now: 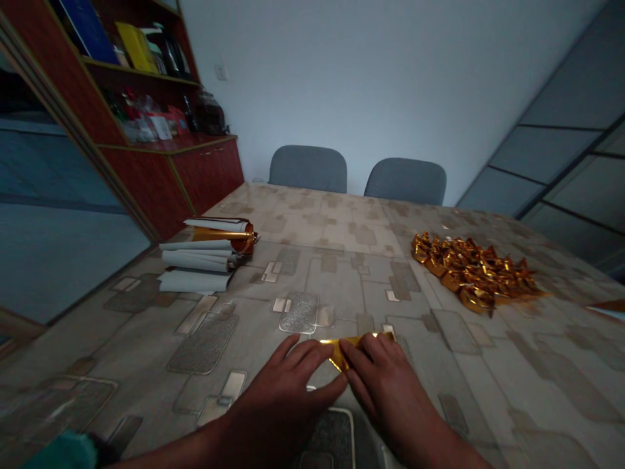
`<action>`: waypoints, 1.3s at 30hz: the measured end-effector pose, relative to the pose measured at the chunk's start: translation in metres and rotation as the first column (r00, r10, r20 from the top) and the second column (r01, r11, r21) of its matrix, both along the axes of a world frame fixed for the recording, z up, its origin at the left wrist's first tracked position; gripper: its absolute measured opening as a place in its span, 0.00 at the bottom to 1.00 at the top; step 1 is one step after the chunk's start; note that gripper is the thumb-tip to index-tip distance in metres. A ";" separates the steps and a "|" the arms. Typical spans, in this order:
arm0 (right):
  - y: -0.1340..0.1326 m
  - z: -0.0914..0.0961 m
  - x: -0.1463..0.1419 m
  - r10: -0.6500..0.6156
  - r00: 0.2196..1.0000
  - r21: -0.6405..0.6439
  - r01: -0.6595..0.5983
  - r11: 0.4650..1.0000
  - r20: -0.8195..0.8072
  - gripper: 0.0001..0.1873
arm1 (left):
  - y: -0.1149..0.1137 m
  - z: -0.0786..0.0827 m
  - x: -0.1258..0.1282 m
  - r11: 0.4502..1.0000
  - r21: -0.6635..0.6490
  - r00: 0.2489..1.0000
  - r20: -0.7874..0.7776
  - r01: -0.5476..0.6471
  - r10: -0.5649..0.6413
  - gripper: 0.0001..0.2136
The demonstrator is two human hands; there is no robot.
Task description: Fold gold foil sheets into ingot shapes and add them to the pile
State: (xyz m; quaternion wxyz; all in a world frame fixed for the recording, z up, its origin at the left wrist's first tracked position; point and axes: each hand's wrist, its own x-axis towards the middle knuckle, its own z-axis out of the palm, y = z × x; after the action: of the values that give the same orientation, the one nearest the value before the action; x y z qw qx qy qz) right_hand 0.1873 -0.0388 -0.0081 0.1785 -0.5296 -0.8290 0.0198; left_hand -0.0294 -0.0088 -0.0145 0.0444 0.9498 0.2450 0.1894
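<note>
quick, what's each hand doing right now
Left hand: partly curled, touching the gold foil; firm grip can't be told.
Right hand: partly curled on the foil; grip can't be told either.

Readable lettering, labels, brands, numbers and signs: none. Blue item (92, 29), yellow item (137, 47) and red package (178, 120), in the red cabinet (208, 170): too small and dim for any print to be read.
</note>
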 end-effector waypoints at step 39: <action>0.002 -0.004 -0.007 -0.122 0.992 -0.099 0.119 0.988 -0.027 0.15 | 0.005 0.017 0.000 0.987 -0.153 0.984 -0.164 0.042 -0.067 0.33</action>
State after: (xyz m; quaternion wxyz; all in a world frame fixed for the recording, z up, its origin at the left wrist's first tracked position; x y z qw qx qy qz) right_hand 0.1800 -0.0369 -0.0118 0.1671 -0.5863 -0.7906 0.0581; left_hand -0.0294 -0.0035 0.0022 0.0995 0.9628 0.2351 0.0884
